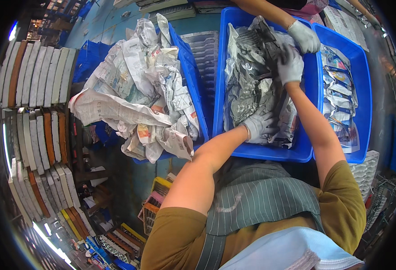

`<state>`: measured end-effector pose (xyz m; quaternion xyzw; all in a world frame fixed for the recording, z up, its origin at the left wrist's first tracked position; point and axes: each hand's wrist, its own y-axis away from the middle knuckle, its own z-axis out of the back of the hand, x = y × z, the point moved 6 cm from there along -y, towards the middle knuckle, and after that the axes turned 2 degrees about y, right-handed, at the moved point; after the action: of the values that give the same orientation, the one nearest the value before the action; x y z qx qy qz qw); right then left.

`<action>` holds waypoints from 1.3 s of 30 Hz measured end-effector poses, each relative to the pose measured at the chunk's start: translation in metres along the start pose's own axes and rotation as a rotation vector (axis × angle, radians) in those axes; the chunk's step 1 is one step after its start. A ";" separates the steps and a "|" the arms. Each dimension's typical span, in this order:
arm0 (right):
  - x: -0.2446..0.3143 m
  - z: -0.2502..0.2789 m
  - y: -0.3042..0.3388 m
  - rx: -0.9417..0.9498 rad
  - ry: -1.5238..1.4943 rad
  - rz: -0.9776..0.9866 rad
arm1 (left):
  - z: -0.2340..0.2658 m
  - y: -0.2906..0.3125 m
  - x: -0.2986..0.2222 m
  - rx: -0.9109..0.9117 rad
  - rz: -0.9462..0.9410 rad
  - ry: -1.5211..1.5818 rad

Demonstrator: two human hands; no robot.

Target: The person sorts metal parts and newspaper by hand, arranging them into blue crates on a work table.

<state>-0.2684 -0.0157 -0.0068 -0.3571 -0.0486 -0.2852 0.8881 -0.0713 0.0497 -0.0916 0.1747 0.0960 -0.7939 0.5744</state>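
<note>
A blue bin (270,156) in front of me is filled with crumpled grey newspaper (245,83). My left hand (258,126), in a white glove, rests on the paper near the bin's front side with its fingers spread. Farther in, toward the right side, my white-gloved right hand (291,67) lies against the crumpled sheets, fingers stretched and apart. What is under the paper there is hidden. A co-worker's gloved hand (304,37) reaches in from the far side, just beyond my right hand. Small metal parts show among the sheets, too small to name.
On the left, a blue bin (191,85) overflows with loose crumpled newspaper (137,90). Another blue bin (361,90) at right holds wrapped metal pieces (339,96) in a row. Stacked white and brown slabs (38,76) stand far left. A yellow crate (161,185) sits below, near my left elbow.
</note>
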 end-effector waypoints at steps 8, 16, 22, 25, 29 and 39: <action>0.082 -0.048 0.050 1.429 -0.542 -0.394 | -0.004 -0.002 0.000 0.152 0.046 -0.099; 0.074 -0.114 0.016 1.209 -0.548 -0.034 | -0.006 -0.004 0.000 0.289 0.079 -0.002; 0.067 -0.122 -0.028 0.809 -0.435 -0.221 | -0.004 -0.001 -0.004 0.216 0.079 0.005; 0.061 -0.121 -0.039 0.823 -0.354 -0.213 | -0.001 -0.005 -0.007 0.209 0.062 -0.016; 0.050 -0.093 -0.052 0.633 -0.458 -0.180 | 0.000 -0.011 -0.007 0.175 0.061 0.072; -0.004 -0.037 0.056 1.245 -0.095 -0.044 | 0.057 -0.007 -0.003 -0.247 0.030 0.066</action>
<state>-0.2451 -0.0056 -0.0694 0.2162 -0.2525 -0.2052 0.9205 -0.0868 0.0340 -0.0383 0.1301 0.2095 -0.7612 0.5999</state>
